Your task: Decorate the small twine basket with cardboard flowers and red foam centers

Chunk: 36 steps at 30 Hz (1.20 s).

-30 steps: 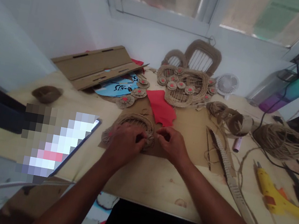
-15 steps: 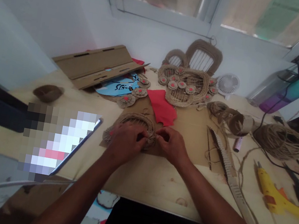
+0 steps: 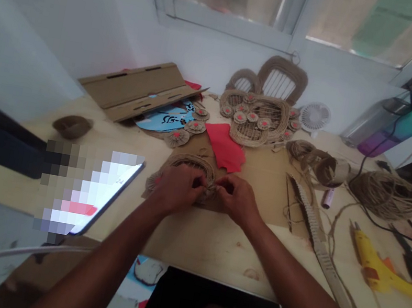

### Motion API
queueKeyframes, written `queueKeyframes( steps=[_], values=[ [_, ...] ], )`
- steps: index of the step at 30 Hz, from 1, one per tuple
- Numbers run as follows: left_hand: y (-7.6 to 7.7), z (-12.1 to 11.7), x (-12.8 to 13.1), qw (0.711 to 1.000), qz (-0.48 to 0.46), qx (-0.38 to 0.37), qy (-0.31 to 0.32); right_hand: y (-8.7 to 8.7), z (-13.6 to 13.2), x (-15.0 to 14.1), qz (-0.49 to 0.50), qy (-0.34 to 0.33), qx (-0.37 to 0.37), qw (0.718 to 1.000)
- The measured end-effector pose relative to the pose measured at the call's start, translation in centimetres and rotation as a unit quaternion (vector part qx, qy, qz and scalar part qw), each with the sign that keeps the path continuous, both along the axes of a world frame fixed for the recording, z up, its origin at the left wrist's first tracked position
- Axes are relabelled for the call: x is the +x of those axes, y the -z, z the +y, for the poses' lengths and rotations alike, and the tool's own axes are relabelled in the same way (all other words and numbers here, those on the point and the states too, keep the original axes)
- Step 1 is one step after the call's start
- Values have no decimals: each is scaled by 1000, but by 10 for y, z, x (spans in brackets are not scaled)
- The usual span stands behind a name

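A small twine-wrapped frame (image 3: 192,162) lies on a brown cardboard sheet (image 3: 265,180) at the front of the table. My left hand (image 3: 178,189) rests over this frame, with thumb and fingertips closed at its right side. A twine rosette with a red centre (image 3: 154,182) peeks out on the left, partly hidden by the hand. Just right of the frame, my right hand (image 3: 238,198) is closed in a pinch, its fingertips close to the left ones. Whatever lies in that pinch is too small to make out. Red felt-like cloth (image 3: 225,147) lies just beyond the hands.
A lit phone (image 3: 107,190) is at left. To the right lie a yellow glue gun (image 3: 378,264), scissors (image 3: 411,254), a twine coil (image 3: 388,194) and a braided strip (image 3: 311,220). Behind are rosetted twine frames (image 3: 257,136), a small fan (image 3: 315,117) and folded cardboard (image 3: 134,85).
The camera view has shifted slightly, so the table things sit a little further right. Both hands keep nearly the same pose at the frame's right side.
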<state>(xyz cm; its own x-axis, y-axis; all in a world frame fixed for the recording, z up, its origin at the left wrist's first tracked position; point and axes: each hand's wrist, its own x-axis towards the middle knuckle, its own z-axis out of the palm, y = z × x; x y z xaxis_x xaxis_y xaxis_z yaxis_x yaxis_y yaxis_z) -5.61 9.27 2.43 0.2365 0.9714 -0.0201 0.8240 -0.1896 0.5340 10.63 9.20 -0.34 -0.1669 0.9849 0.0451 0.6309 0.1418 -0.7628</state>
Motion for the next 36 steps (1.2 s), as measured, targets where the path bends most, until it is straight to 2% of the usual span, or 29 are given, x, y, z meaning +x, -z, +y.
queueKeyframes(
  steps=[11,20,29,33,36],
  values=[
    [-1,17,-7,995,-60,-54,62,1,-2,-1,-9,1,-1,1000],
    [0,11,-8,994,-88,-58,29,-1,-6,0,-30,-42,3,999],
    [6,11,-9,992,-110,-60,2,-6,-16,-9,-95,-59,51,992],
    [1,5,-12,991,-127,-46,-19,-3,-15,-13,-117,-66,68,989],
    [-3,-7,-18,987,-145,-14,-61,-1,-15,-13,-123,-69,81,987]
  ],
)
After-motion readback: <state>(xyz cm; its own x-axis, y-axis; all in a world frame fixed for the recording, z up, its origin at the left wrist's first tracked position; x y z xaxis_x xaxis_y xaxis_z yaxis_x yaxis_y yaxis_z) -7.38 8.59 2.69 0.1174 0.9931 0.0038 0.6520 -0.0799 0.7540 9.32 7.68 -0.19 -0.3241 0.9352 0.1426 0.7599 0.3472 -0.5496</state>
